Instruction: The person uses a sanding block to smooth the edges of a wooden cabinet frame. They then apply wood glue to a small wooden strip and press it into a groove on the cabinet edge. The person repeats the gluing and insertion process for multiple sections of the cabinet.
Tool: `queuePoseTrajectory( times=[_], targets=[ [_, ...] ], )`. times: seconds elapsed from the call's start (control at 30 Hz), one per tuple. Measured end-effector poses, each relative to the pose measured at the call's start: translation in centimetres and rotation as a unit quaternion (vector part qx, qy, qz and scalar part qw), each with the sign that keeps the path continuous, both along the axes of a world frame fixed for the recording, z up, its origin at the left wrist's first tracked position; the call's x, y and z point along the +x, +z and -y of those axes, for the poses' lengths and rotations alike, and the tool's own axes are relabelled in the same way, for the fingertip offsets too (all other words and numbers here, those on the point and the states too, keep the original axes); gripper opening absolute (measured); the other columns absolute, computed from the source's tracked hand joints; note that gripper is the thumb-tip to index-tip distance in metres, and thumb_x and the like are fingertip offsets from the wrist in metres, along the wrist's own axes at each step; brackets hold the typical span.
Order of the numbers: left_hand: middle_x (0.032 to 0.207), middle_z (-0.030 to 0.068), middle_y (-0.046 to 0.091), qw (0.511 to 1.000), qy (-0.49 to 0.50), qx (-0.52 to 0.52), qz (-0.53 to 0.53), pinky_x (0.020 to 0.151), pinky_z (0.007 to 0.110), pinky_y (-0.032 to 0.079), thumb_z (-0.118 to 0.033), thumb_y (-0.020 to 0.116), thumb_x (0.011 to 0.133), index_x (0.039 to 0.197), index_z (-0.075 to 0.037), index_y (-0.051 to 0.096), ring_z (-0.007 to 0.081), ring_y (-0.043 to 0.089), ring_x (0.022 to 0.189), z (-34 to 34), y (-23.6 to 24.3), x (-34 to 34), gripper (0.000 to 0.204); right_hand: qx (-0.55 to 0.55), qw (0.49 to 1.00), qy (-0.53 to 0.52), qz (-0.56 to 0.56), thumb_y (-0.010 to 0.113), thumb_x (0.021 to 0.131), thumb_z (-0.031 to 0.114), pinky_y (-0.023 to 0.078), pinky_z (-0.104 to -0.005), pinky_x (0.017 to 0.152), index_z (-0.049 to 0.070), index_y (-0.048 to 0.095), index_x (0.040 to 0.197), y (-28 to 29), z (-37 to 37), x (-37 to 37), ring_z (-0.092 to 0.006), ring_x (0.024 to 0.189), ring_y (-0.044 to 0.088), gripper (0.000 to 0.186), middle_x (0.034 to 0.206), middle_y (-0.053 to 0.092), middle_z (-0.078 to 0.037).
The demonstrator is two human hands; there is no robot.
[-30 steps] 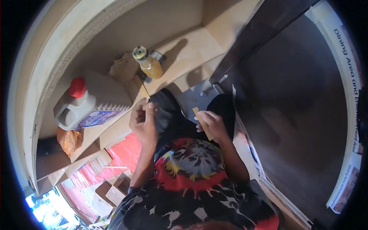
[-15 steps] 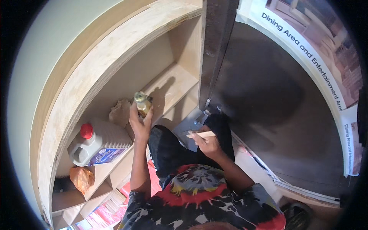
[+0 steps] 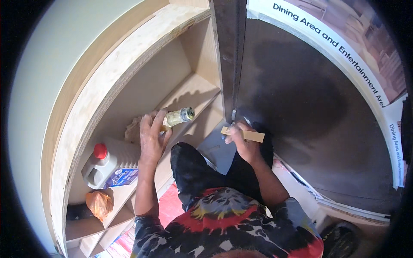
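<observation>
My left hand [image 3: 150,135] is closed round a glass bottle [image 3: 174,118] with yellowish contents, tilted onto its side over the wooden shelf [image 3: 191,92], its dark, smeared neck end to the right. My right hand [image 3: 244,146] grips a flat, narrow yellowish strip [image 3: 254,136] held level above my right knee. A crumpled pale cloth [image 3: 132,131] lies on the shelf behind my left hand, partly hidden.
A plastic jug [image 3: 97,174] with a red cap and an orange plastic bag [image 3: 99,204] rest on shelves at left. A dark panel [image 3: 314,107] bordered by taped printed sheets fills the right. My black-clad knees [image 3: 189,167] are below my hands, above a grey surface [image 3: 215,146].
My left hand has taken the bottle from the shelf and tipped it rightward. My right hand has turned the strip from steeply slanted to nearly level. The view has shifted.
</observation>
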State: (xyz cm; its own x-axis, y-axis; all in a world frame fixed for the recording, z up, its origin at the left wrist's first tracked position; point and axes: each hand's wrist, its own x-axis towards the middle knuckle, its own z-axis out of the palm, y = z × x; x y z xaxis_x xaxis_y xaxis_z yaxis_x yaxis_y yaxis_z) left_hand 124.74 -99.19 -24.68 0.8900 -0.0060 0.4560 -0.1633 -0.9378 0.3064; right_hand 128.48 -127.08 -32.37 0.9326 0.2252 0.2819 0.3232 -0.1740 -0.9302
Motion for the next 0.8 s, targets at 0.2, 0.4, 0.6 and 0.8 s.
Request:
queuePoseTrajectory(
  times=[0.2,0.4,0.6,0.8],
  targets=[
    [0.106,0.0164,0.058,0.996,-0.039,0.083,-0.014,0.088,0.048,0.044,-0.004,0.076,0.067,0.13,-0.013,0.053,0.0378,0.056,0.096,-0.7,1.1,-0.8,0.068,0.08,0.992,0.096,0.022,0.063,0.086,0.004,0.051,-0.0321,0.075,-0.002,0.06,0.113,1.3,-0.8,-1.4,-0.0191,0.083,0.063,0.028,0.096,0.061,-0.013],
    [0.113,0.0148,0.062,0.993,-0.091,0.08,-0.003,0.091,0.051,0.042,-0.004,0.075,0.067,0.132,-0.012,0.053,0.0365,0.058,0.096,-1.0,2.2,-0.8,0.069,0.039,0.994,0.003,0.099,0.062,0.087,0.001,0.049,-0.0334,0.072,-0.001,0.066,0.105,1.5,-0.8,-1.1,-0.0231,0.079,0.061,0.019,0.092,0.063,-0.013],
    [0.12,0.0107,0.059,0.973,-0.107,0.197,-0.046,0.088,0.045,0.041,-0.008,0.075,0.067,0.126,-0.012,0.059,0.0319,0.055,0.104,0.2,4.6,-0.7,0.061,0.198,0.965,0.004,-0.173,0.058,0.095,0.008,0.057,-0.0263,0.069,-0.007,0.059,0.114,2.6,-1.3,-1.7,-0.0182,0.078,0.07,0.024,0.093,0.067,-0.013],
    [0.118,0.0099,0.059,0.958,-0.122,0.252,-0.066,0.086,0.044,0.041,-0.009,0.073,0.069,0.128,-0.013,0.058,0.0305,0.054,0.1,0.4,5.3,-0.4,0.061,0.393,0.889,0.018,-0.234,0.06,0.095,0.011,0.059,-0.0301,0.074,-0.011,0.057,0.113,0.9,-2.9,-2.1,-0.0213,0.081,0.07,0.029,0.095,0.067,-0.016]
  ],
)
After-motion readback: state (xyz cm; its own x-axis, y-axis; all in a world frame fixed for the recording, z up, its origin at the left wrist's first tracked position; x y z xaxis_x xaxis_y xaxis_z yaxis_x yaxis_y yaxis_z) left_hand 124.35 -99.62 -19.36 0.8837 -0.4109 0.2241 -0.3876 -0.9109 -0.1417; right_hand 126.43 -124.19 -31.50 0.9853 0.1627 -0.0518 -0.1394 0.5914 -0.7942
